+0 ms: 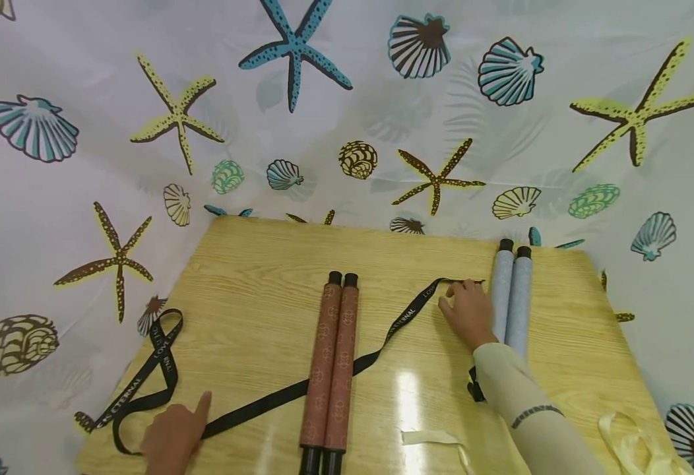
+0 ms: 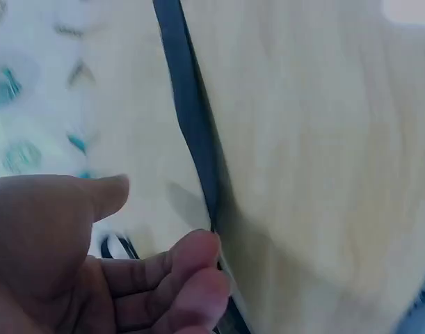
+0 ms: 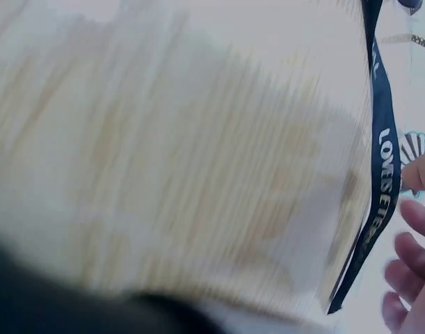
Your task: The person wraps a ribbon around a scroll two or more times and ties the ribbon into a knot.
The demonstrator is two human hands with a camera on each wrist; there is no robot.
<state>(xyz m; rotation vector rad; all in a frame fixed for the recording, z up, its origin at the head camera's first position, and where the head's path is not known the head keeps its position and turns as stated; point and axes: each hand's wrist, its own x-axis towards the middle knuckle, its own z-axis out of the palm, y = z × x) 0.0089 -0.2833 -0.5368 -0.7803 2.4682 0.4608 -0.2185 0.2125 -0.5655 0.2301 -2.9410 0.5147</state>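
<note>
the black ribbon [image 1: 258, 409] starts in loose loops at lower left; it should be light, limp and a little slick, easiest pinched across its flat width. the left hand [image 1: 175, 435] lies there, thumb spread from half-bent fingers whose tips seem to touch the ribbon. it passes beneath two rust-coloured rolls [image 1: 342, 363], likely stiff, to right of centre, where the right hand [image 1: 470, 313], loosely parted, meets its end without a visible pinch, beside grey rolls [image 1: 520, 297]. the wood-grain table [image 1: 252, 264] looks smooth; a shell-print sheet [image 1: 323, 132] hangs around it.
</note>
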